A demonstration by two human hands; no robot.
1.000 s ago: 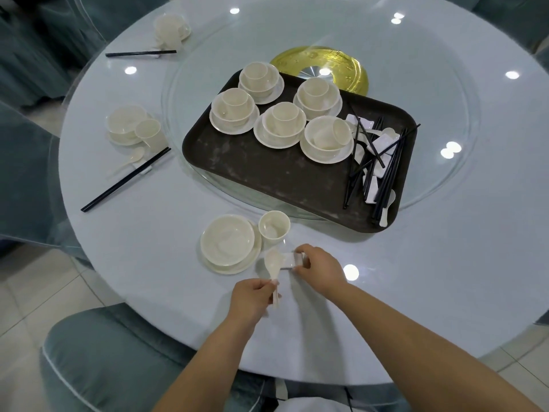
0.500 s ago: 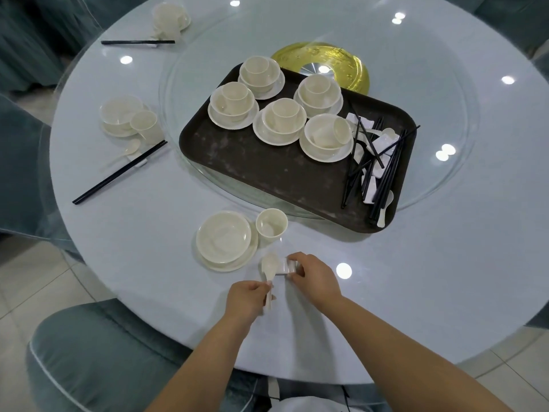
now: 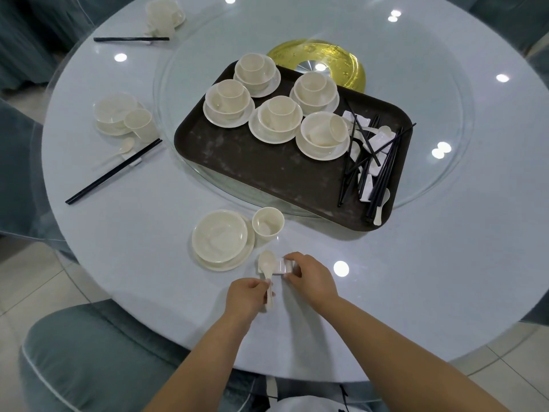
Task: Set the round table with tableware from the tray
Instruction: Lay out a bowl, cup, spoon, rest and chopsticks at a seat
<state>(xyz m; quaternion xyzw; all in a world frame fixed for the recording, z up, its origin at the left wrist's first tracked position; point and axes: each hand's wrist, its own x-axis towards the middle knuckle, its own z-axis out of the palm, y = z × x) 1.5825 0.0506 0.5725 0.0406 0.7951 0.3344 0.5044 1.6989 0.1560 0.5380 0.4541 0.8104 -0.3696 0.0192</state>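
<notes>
A dark brown tray [image 3: 252,168] lies on the glass turntable with several cream bowl-and-cup sets [image 3: 277,118], black chopsticks [image 3: 383,171] and white rests. On the pale round table [image 3: 416,278] near me stand a cream bowl on a saucer [image 3: 219,237] and a cup [image 3: 268,223]. My left hand [image 3: 246,298] pinches the handle of a cream spoon [image 3: 266,263], whose bowl end lies on a white rest [image 3: 282,266]. My right hand [image 3: 312,278] grips that rest from its right side.
Two place settings stand at the left: one with bowl, cup [image 3: 139,123], spoon and chopsticks [image 3: 113,172], another at the far left edge [image 3: 163,14]. A gold disc [image 3: 350,62] marks the turntable's centre. A teal chair [image 3: 89,361] sits below the table edge.
Both hands stay at the spoon and rest with only slight shifts. The view has tilted a little, so the table sits slightly differently in frame.
</notes>
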